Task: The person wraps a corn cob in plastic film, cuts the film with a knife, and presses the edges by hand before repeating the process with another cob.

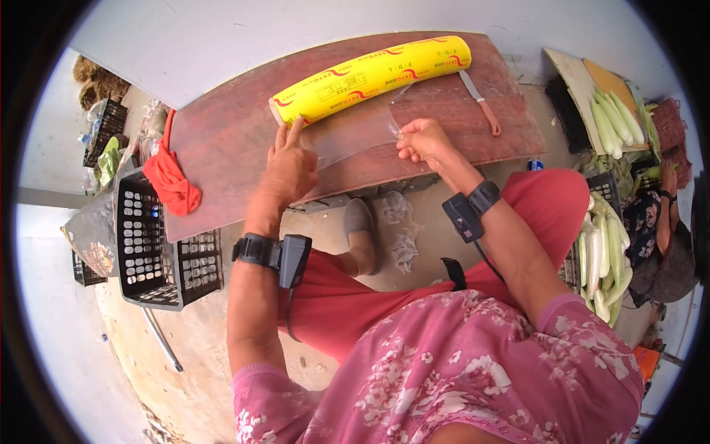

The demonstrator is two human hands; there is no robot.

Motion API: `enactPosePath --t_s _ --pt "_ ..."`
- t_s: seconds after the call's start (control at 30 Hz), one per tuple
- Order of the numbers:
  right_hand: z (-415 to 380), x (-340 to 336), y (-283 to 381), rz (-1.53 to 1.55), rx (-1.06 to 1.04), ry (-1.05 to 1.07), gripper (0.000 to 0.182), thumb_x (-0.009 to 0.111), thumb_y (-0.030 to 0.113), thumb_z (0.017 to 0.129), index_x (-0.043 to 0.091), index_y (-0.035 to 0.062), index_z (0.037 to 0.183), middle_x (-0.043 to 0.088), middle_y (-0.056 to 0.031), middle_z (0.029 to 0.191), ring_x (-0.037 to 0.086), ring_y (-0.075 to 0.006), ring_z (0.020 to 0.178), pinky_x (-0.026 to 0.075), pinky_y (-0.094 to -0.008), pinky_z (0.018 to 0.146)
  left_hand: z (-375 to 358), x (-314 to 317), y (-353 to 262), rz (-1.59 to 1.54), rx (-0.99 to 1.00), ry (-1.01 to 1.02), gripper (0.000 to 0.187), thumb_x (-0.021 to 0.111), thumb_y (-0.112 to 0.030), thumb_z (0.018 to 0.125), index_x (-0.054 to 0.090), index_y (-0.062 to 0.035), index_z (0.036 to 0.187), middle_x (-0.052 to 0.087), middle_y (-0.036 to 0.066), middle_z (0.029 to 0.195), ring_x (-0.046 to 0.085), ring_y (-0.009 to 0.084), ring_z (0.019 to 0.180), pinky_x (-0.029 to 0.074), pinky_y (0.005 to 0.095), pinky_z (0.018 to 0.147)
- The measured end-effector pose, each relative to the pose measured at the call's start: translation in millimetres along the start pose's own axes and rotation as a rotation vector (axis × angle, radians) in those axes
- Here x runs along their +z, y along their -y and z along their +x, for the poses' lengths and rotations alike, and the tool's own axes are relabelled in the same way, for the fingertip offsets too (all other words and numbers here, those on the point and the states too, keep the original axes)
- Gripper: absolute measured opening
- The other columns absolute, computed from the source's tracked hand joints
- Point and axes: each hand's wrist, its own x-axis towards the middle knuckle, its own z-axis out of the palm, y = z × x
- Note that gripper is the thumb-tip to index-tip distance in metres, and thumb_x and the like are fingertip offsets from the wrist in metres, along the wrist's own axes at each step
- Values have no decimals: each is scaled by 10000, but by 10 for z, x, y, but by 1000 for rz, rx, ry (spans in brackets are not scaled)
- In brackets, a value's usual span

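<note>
Cling film (pixel 353 133) is drawn off a yellow roll (pixel 373 75) lying along the far edge of the counter (pixel 222 148). The left hand (pixel 288 172) lies flat with fingers spread, pressing the roll's near-left end so it cannot turn or slide. The right hand (pixel 423 142) pinches the sheet's free edge, holding it taut toward the counter's near edge. A knife (pixel 481 102) rests by the right edge. A red cloth (pixel 171 181) hangs off the left corner above a black crate (pixel 159 251) that looks empty. Another crate (pixel 603 251) at the right holds pale corn ears.
</note>
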Motion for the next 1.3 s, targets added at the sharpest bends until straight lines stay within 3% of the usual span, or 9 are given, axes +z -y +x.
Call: enactPosePath --t_s 0.2,0.3,0.4,0.6,0.9,1.0,1.1,1.23,1.3 --pt "-43 29 -22 0 12 -4 177 589 22 854 539 -56 1005 641 -148 786 630 -171 564 406 -239 399 -107 302 42 -30 -21 -213 33 655 -97 655 671 -70 664 431 207 1394 377 428 1290 360 451 1062" --pt "-76 1 -54 12 19 17 192 593 28 854 531 -59 1013 639 -148 781 631 -171 566 405 -237 400 -172 302 70 -325 -306 -134 69 645 -107 677 682 -51 691 523 210 1271 465 428 1189 414 460 993" --pt "-98 -25 -79 31 22 51 202 599 32 850 527 -61 1014 638 -148 781 634 -172 573 408 -236 406 -110 293 307 -638 -412 220 127 650 -147 676 732 -90 754 557 192 1204 459 391 1178 412 433 984" --pt "-156 -100 -115 95 47 121 209 623 45 837 528 -36 1005 643 -134 795 640 -168 620 426 -239 449 -215 318 56 -144 -157 -60 129 641 -154 688 695 -47 736 575 165 1162 516 315 1132 463 376 905" --pt "-190 -89 -120 77 46 126 182 629 46 834 536 -13 979 643 -117 801 629 -156 627 419 -230 460 -169 139 29 -469 -245 49 84 605 -67 705 662 -17 740 624 125 608 586 249 547 480 351 572" --pt "-237 -66 -113 57 53 92 186 613 34 826 538 -29 984 640 -130 804 640 -181 642 422 -241 471 -132 147 133 -807 -338 199 89 608 -60 741 604 16 694 601 60 665 569 121 737 457 297 660" --pt "-256 -45 -139 64 60 67 194 605 18 821 537 -45 991 639 -148 812 644 -196 643 420 -244 456 -119 160 209 -937 -327 140 88 606 -38 733 588 29 677 617 46 714 572 143 746 457 293 709" --pt "-305 -19 -154 104 74 31 193 594 0 816 536 -69 987 637 -174 817 648 -213 641 418 -250 442 -113 232 168 -731 -53 -75 50 615 -22 720 606 25 709 624 55 755 596 162 777 459 292 755" --pt "-319 -20 -157 130 75 21 180 587 -9 814 539 -74 975 636 -181 820 650 -217 643 417 -250 441 -69 266 168 -620 -62 -23 55 613 -24 713 620 29 727 617 110 949 598 203 868 464 305 789"
